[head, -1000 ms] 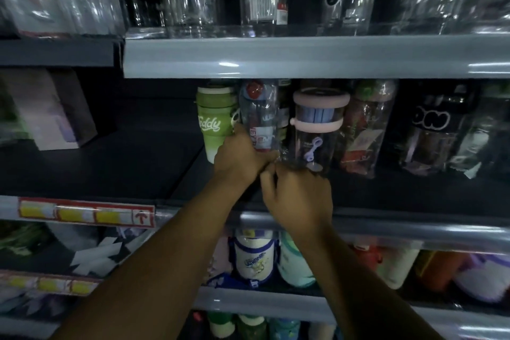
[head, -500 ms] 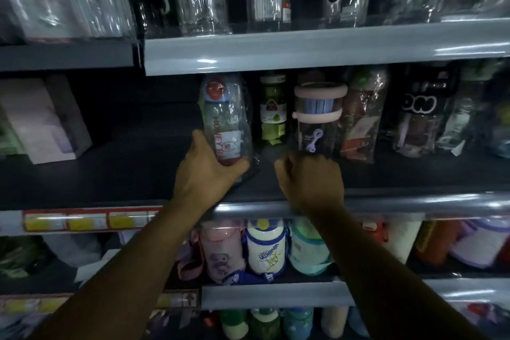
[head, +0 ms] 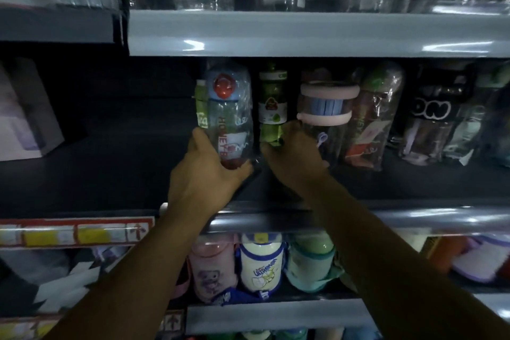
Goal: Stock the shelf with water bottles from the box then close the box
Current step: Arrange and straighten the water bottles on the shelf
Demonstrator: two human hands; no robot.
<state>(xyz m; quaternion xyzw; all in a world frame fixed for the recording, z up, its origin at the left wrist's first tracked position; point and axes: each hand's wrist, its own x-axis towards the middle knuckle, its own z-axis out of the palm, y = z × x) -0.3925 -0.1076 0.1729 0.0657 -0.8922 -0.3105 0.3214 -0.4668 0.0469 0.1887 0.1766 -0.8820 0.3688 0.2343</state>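
My left hand (head: 204, 176) grips the base of a clear plastic-wrapped bottle (head: 230, 113) with a blue cap and red button, which stands upright on the dark middle shelf (head: 116, 174). A green bottle (head: 201, 107) peeks out behind it on the left. My right hand (head: 292, 160) reaches in between a green-labelled bottle (head: 272, 107) and a clear bottle with pink bands (head: 327, 107), its fingers curled against the lower left side of the pink-banded one. The box is not in view.
More wrapped bottles (head: 372, 116) and a black one (head: 430, 113) fill the shelf to the right. The shelf's left part holds only a pale box (head: 24, 116). A grey shelf edge (head: 303, 33) hangs above; cups and bottles (head: 260, 265) crowd the lower shelf.
My left hand has set the wrapped bottle more upright and slightly right. My right hand rose from the shelf front to the side of the pink-banded bottle.
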